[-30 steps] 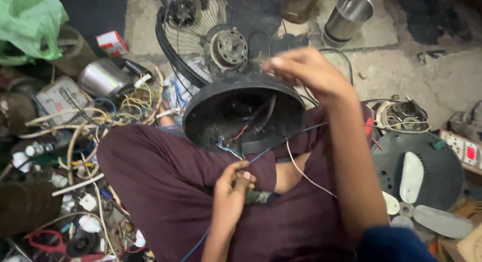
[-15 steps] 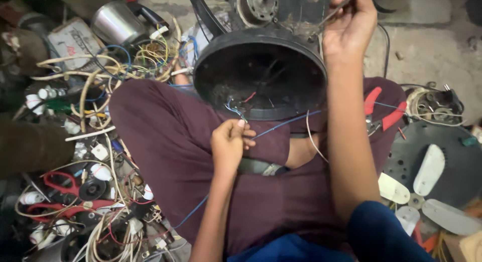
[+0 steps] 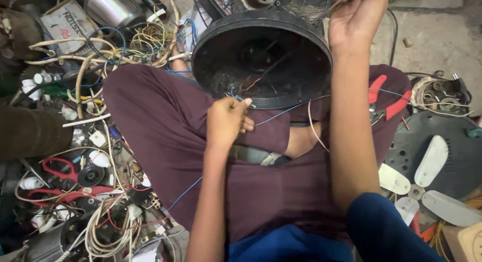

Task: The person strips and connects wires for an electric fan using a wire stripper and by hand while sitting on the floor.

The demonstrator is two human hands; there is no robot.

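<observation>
The left hand (image 3: 228, 122) pinches thin blue wires (image 3: 281, 113) at the rim of a round black plastic fan base (image 3: 261, 58). The right hand (image 3: 357, 18), arm outstretched, grips a thin wire at the top edge.

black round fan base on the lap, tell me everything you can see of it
The black fan base is a round, shallow dish that looks like plastic, its dusty hollow side tipped toward the camera. It rests against the person's crossed legs in maroon trousers. Thin red and blue wires come out near its lower rim, where the left hand pinches them. The right hand is at its upper right edge, closed on something thin.
</observation>
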